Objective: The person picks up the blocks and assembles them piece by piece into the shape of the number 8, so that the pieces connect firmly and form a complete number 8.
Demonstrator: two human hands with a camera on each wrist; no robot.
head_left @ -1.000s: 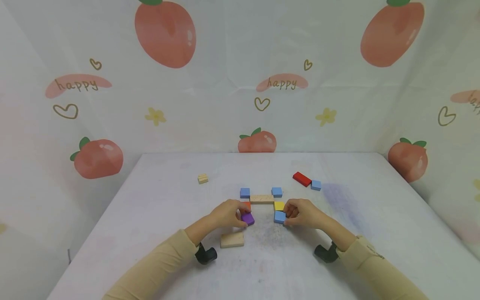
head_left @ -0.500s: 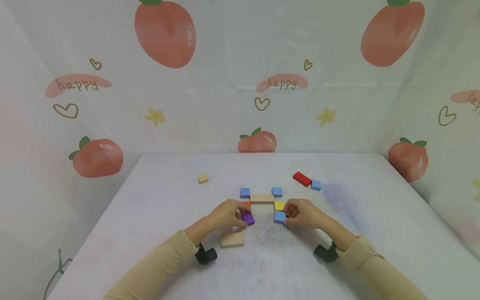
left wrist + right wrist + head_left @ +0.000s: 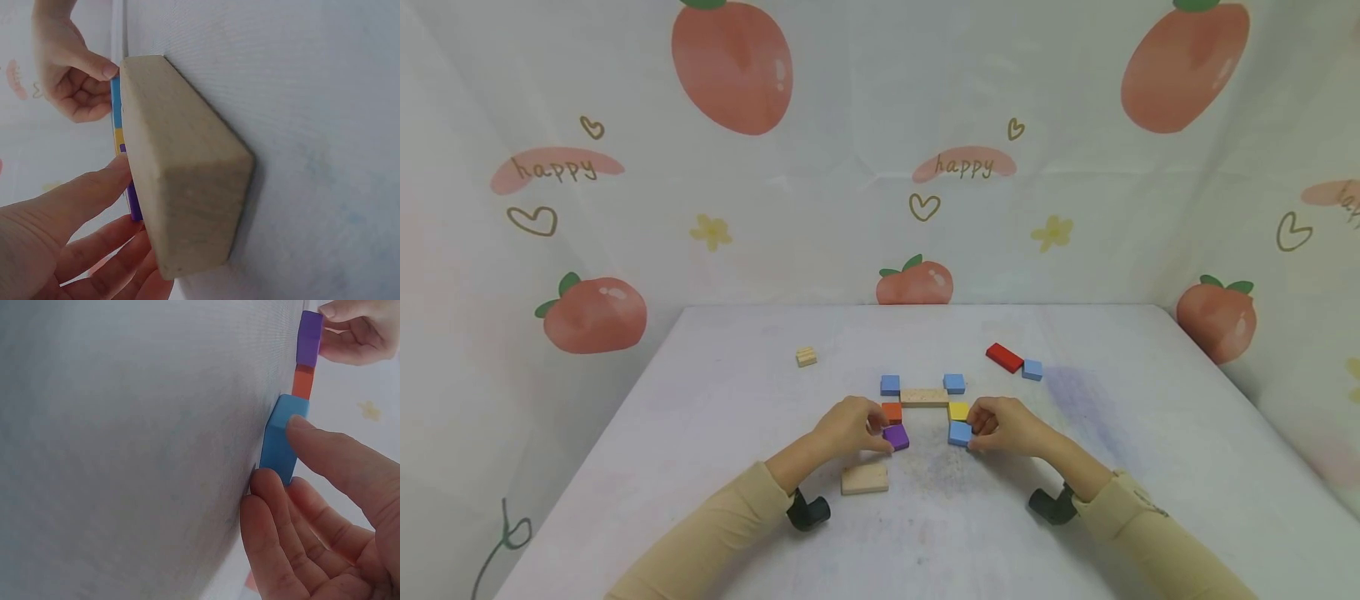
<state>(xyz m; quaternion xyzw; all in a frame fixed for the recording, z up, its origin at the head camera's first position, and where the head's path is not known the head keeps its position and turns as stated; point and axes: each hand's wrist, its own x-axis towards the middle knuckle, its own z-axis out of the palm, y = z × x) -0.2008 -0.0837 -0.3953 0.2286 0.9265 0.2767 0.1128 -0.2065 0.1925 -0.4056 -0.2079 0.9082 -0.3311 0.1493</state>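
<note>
Beside the left end of a small block layout, my left hand (image 3: 850, 429) has its thumb near the purple block (image 3: 896, 437), with the other fingers drawn back from it. Just behind the purple block lies an orange block (image 3: 891, 412). My right hand (image 3: 1006, 427) pinches a light blue block (image 3: 959, 433), thumb on its near face and fingertips at its side, as the right wrist view shows. Behind that sits a yellow block (image 3: 958, 411). A long wooden block (image 3: 924, 398) spans between the two columns, with blue blocks (image 3: 890, 385) at its far corners.
A plain wooden block (image 3: 864, 479) lies in front of the left hand, large in the left wrist view. Farther back are a small striped wooden piece (image 3: 806, 357), a red block (image 3: 1004, 357) and another blue block (image 3: 1032, 370). A printed cloth hangs behind the white table (image 3: 737, 342).
The left hand's fingers have loosened from the purple block and shifted slightly left and back, showing more of the orange block. The right hand has stayed at the light blue block.
</note>
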